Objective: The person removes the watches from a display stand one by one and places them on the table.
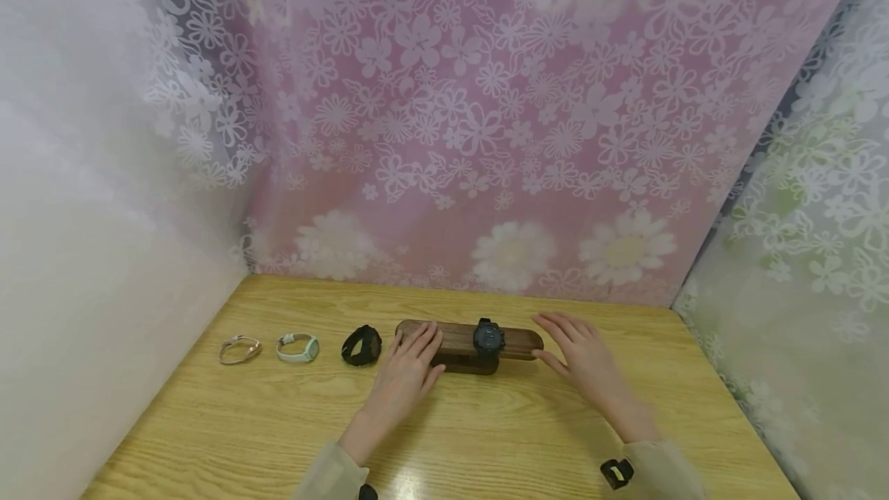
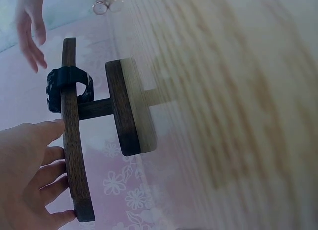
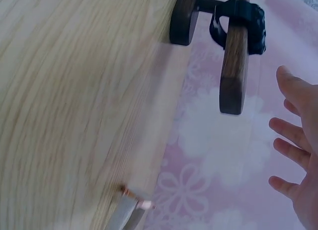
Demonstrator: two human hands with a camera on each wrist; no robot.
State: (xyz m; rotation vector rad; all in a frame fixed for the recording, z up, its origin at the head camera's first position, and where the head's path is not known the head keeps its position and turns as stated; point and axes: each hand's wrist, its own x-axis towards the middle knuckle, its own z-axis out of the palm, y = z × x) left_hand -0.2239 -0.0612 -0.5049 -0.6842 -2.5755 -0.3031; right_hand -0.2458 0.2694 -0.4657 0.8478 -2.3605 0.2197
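A dark wooden T-bar watch stand [image 1: 454, 336] is on the table, its crossbar raised on a short post over an oblong base [image 2: 122, 108]. Strapped around the crossbar, right of its middle, is a black digital watch [image 1: 489, 338]. My left hand [image 1: 403, 373] rests on the crossbar's left end, fingertips and thumb against its top in the left wrist view. Just off the right end is my right hand [image 1: 583, 357], fingers spread and holding nothing. In the right wrist view a gap shows between that hand [image 3: 300, 135] and the bar.
Left of the stand are a black watch [image 1: 361, 346], a mint-green watch [image 1: 299, 348] and a thin rose-gold watch [image 1: 240, 349], in a row. Another small watch [image 2: 101, 7] lies beyond my right hand. A flowered pink curtain [image 1: 486, 137] hangs behind the table.
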